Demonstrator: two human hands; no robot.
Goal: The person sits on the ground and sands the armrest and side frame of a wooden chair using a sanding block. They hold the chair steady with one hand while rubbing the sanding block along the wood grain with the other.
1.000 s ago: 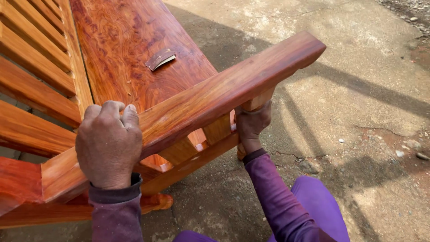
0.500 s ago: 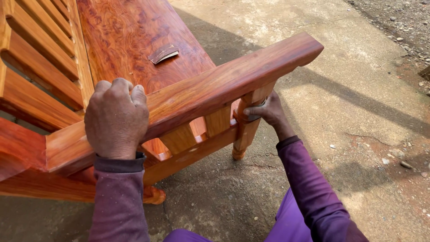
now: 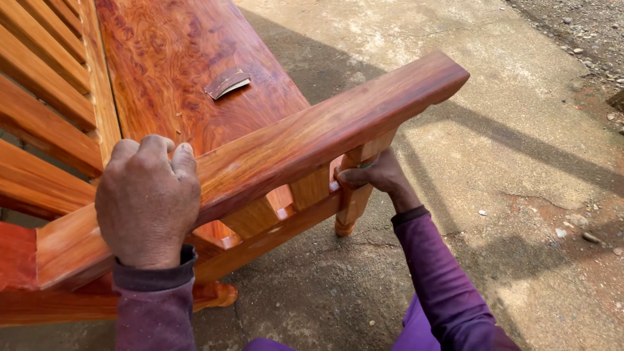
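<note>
A reddish-brown polished wooden bench fills the left and middle of the head view, with its armrest (image 3: 338, 127) running diagonally toward the upper right. My left hand (image 3: 148, 201) grips the near end of that armrest, fingers curled over its top. Under the armrest, my right hand (image 3: 376, 177) is closed against the front leg post (image 3: 351, 208), fingertips pressed to the wood; whether something small lies under the fingers is hidden. Both arms wear purple sleeves. A folded brown scrap of sandpaper (image 3: 227, 82) lies on the bench seat (image 3: 182, 58).
The slatted backrest (image 3: 45, 97) stands at the far left. The bench rests on rough concrete ground (image 3: 520, 162) crossed by shadows. Gravel and small stones (image 3: 578, 39) lie at the upper right. My purple-clad leg shows at the bottom edge.
My right hand has slid from the lower rail outward to the front leg post. The left hand keeps its grip on the armrest. The view has shifted slightly.
</note>
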